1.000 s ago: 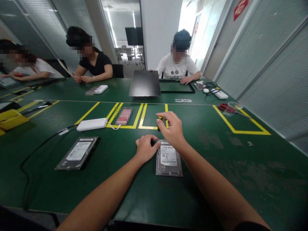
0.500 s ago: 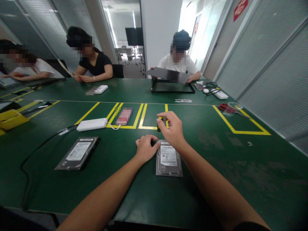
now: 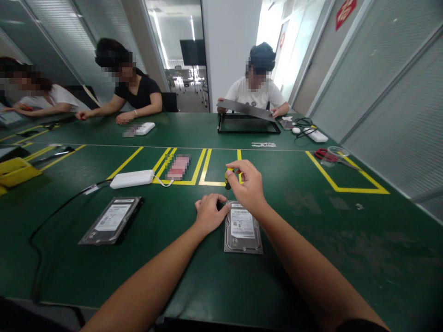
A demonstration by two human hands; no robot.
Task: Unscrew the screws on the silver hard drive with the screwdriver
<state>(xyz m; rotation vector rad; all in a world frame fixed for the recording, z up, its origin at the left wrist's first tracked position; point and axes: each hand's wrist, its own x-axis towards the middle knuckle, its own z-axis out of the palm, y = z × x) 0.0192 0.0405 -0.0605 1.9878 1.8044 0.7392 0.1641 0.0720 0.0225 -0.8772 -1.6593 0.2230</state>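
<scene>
A hard drive (image 3: 242, 226) with a white label lies flat on the green table in front of me. My left hand (image 3: 210, 213) holds its far left corner, thumb on the edge and fingers curled beside it. Between the thumb and fingers of my right hand (image 3: 249, 184) is a yellow-and-black screwdriver (image 3: 228, 179). It stands upright, its thin shaft pointing down at that same corner, close to my left thumb and index finger. The exact spot the tip touches is too small to make out. To the left lies a second hard drive (image 3: 112, 221).
A white power bank (image 3: 132, 179) is cabled to a phone (image 3: 179, 167). Red-handled scissors (image 3: 327, 156) and a clear round lid (image 3: 338, 151) lie right. Across the table (image 3: 194, 281), a co-worker holds a dark panel (image 3: 247, 109) over a black frame (image 3: 249, 131); others sit left.
The screwdriver handle shows more yellow now, so it has turned in my right hand. My left hand and the drive stay put. Across the table, one co-worker's arm has stretched leftward; another's panel has tilted.
</scene>
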